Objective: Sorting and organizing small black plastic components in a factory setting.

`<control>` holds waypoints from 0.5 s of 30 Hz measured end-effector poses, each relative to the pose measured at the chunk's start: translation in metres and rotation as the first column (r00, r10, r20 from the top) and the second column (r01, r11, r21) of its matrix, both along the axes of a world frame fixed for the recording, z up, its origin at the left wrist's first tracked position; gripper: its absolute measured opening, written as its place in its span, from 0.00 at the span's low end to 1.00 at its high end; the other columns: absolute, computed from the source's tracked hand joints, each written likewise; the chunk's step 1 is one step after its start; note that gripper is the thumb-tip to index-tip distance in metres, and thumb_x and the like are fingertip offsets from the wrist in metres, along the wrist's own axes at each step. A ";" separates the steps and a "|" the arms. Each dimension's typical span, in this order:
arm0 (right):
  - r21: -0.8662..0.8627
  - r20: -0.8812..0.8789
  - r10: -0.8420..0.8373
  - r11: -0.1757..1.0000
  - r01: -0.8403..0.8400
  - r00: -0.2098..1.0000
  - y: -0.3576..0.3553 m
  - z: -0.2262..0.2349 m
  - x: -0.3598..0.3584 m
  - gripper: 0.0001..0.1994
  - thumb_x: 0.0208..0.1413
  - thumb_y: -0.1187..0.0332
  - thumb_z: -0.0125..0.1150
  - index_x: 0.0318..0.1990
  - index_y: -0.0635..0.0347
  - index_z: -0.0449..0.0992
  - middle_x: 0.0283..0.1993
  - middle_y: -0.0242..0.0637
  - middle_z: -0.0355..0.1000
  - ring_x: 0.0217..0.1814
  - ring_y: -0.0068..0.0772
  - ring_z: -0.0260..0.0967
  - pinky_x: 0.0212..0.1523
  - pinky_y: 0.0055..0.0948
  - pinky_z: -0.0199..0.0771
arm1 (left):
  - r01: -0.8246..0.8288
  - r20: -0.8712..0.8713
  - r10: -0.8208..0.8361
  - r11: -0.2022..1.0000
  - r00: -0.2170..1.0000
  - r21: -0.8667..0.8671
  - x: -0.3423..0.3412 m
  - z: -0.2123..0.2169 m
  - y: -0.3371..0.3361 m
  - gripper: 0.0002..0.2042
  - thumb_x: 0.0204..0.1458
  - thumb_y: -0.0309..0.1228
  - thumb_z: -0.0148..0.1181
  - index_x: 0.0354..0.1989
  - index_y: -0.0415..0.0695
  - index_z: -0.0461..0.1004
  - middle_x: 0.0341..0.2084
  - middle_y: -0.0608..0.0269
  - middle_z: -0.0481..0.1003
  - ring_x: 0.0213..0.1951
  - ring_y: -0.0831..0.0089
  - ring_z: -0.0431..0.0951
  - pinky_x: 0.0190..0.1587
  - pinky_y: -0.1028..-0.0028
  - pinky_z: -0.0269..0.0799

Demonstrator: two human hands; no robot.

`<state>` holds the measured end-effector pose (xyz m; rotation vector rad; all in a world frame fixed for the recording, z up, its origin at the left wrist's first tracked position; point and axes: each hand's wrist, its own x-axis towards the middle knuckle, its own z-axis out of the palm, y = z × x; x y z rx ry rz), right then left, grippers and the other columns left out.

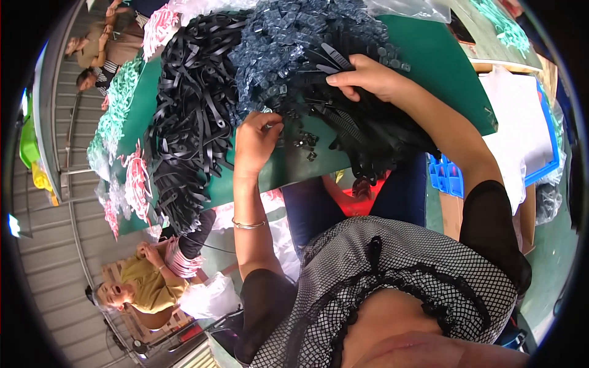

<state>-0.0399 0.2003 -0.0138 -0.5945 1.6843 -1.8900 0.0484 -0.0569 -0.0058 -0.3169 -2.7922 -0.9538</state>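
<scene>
My left hand is over the green tabletop, its thumb and fingers pinched together. Whatever it may hold is too small to make out. My right hand grips black straps whose ribbed ends poke out past the fingers. Below that hand spreads a loose heap of black straps. A large mound of translucent blue-grey plastic pieces lies beyond both hands. Between the hands, small black pieces are scattered on the table.
To the left, a long pile of black straps hangs over the table edge. Pink-white bundles and mint-green bundles lie farther left. A blue bin stands at right. Another person sits at lower left; others are at upper left.
</scene>
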 end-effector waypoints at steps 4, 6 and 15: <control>0.007 0.045 -0.007 1.000 0.007 0.999 0.002 0.000 -0.002 0.14 0.46 0.63 0.61 0.16 0.60 0.68 0.15 0.31 0.64 0.15 0.21 0.59 0.19 0.21 0.59 | -0.006 0.006 0.006 1.000 1.000 -0.012 -0.002 0.006 0.011 0.08 0.39 0.23 0.61 0.30 0.40 0.75 0.24 0.57 0.72 0.22 0.67 0.73 0.26 0.73 0.67; 0.069 -0.009 0.015 0.997 -0.014 1.000 0.012 0.003 -0.006 0.14 0.44 0.62 0.62 0.16 0.61 0.69 0.16 0.32 0.66 0.17 0.21 0.61 0.20 0.23 0.61 | 0.096 -0.057 -0.104 0.987 0.993 -0.127 -0.009 0.006 0.024 0.09 0.39 0.23 0.60 0.32 0.41 0.75 0.25 0.56 0.72 0.26 0.62 0.73 0.31 0.70 0.68; -0.069 0.034 0.088 0.994 -0.086 0.996 0.003 -0.007 0.000 0.15 0.45 0.62 0.62 0.18 0.64 0.69 0.17 0.34 0.67 0.18 0.24 0.64 0.21 0.23 0.65 | 0.059 -0.116 -0.087 0.972 0.989 -0.226 0.002 -0.011 0.019 0.07 0.39 0.22 0.57 0.29 0.40 0.73 0.23 0.52 0.72 0.26 0.55 0.73 0.30 0.64 0.68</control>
